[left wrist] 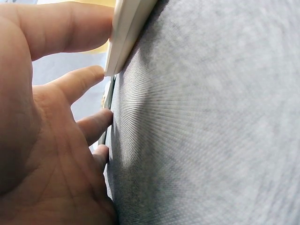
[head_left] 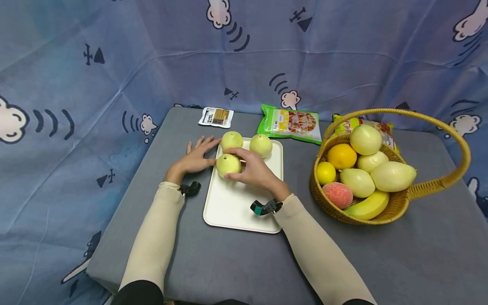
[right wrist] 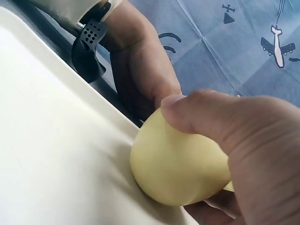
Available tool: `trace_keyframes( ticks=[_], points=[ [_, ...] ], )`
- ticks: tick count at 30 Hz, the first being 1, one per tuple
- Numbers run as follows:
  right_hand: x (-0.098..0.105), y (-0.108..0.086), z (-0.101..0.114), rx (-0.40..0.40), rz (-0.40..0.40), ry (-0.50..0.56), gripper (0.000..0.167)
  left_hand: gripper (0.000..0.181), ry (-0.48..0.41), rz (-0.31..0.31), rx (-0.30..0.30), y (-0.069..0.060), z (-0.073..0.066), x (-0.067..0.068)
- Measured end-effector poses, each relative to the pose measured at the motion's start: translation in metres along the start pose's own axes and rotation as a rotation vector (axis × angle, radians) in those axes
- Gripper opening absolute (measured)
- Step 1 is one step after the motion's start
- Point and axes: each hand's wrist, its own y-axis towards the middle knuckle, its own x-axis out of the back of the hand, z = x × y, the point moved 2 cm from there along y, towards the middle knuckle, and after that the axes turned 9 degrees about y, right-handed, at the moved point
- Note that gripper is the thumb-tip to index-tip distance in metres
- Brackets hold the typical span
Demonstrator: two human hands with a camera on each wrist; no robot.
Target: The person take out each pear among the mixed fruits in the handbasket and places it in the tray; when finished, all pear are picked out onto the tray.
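Fruit, smooth, round, clamped by right fingers; left fingers apart against tray.

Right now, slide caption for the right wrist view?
Right hand grips a round yellow-green fruit over a white rectangular tray.

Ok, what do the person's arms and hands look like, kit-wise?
Left hand and right hand both ungloved. Plain cream sleeves, left sleeve and right sleeve, run to the wrists, with black cloth higher up. Each wrist wears a black mount: the left mount has small round holes; the right mount shows a teal patch.
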Motion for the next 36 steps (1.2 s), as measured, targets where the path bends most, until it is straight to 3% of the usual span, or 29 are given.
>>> trace_keyframes(
  ticks=[8,16,21,29,36],
  points=[
    [0.006,-0.004,0.01,-0.022,0.05,-0.107,0.079,0.084,-0.005,0.001,-0.002,-0.005,-0.009,0.003],
    [0.038,-0.026,0.037,-0.04,0.1,-0.132,0.076,0.085,-0.001,0.007,0.012,-0.006,-0.008,0.003],
    [0.072,-0.061,0.056,-0.07,0.089,-0.166,0.074,0.086,-0.026,0.008,-0.001,-0.005,-0.004,0.003],
    [0.139,-0.136,0.07,-0.104,-0.057,-0.201,0.07,0.084,-0.017,0.017,0.006,-0.004,-0.003,0.005],
    [0.199,-0.201,0.077,-0.313,-0.191,-0.337,0.067,0.083,0.01,0.038,0.012,-0.007,-0.01,0.006]
  ],
)
